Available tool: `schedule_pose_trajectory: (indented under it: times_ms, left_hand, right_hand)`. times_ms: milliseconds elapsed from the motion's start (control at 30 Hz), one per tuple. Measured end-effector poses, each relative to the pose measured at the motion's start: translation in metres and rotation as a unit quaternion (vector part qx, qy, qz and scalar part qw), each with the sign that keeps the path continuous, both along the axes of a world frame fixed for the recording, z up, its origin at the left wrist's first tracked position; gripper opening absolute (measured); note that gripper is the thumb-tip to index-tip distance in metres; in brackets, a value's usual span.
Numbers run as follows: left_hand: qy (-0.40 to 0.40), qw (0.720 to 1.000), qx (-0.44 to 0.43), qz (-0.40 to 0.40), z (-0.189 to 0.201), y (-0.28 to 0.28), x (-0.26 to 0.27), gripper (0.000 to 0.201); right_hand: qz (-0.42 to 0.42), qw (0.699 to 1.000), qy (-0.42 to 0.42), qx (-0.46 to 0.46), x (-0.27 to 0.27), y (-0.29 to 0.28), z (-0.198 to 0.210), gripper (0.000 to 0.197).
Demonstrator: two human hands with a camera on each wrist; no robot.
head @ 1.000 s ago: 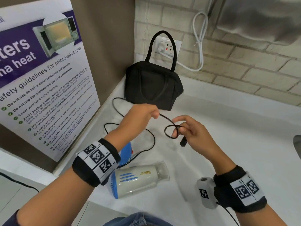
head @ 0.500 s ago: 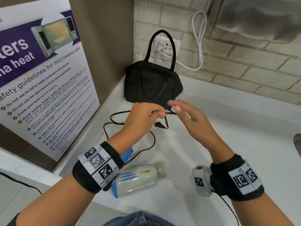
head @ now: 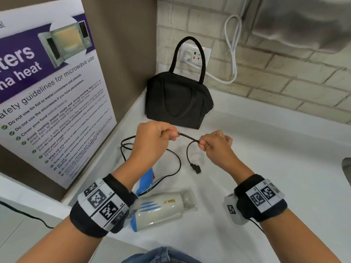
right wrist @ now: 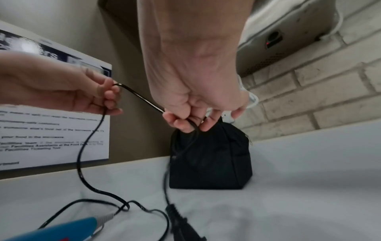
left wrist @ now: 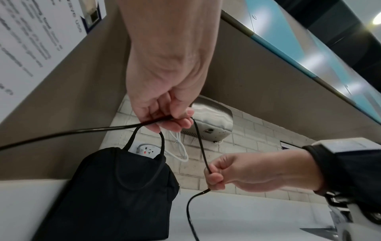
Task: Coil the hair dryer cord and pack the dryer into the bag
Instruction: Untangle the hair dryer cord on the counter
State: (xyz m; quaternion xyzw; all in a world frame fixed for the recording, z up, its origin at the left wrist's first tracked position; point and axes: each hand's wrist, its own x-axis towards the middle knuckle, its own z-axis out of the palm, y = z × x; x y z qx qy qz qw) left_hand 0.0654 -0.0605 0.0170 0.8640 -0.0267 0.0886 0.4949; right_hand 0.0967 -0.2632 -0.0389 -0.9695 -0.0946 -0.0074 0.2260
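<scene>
A white and blue hair dryer [head: 161, 209] lies on its side on the white counter [head: 266, 168], near the front edge. Its black cord [head: 178, 162] trails in loose loops to the left. My left hand [head: 157, 135] and my right hand [head: 212, 143] each pinch the cord, and a short stretch [head: 187, 137] runs taut between them above the counter. Below my right hand the cord hangs down to the black plug [head: 195, 168]. A black handbag [head: 176, 101] stands upright in the back corner, beyond both hands.
A microwave safety poster [head: 47, 92] leans on the left wall. On the brick wall behind the bag, a white socket [head: 197, 56] holds a white cable [head: 231, 52]. A metal wall unit [head: 303, 21] hangs at the upper right.
My hands met near the bag and then drew apart, stretching a short length of cord between them. The plug now hangs lower, under my right hand.
</scene>
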Motion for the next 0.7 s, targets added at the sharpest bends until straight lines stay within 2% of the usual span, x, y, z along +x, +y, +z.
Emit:
schedule_pose_trajectory:
  times_ms: [133,467,700]
  left_hand:
    - [0.023,1.0,-0.002,0.004,-0.006,0.006,-0.001,0.017]
    - [0.026,0.998,-0.015,0.05,-0.007,0.027,0.002,0.018]
    - [0.009,0.995,-0.049,0.088,-0.007,0.046,0.014,0.015]
  right_hand:
    - [-0.04,0.997,-0.016,-0.059,0.006,-0.008,-0.012,0.038]
    - [-0.065,0.982,0.03,-0.175,0.018,-0.029,-0.031,0.037]
    - [-0.1,0.977,0.041,-0.182,0.014,-0.053,-0.037,0.036]
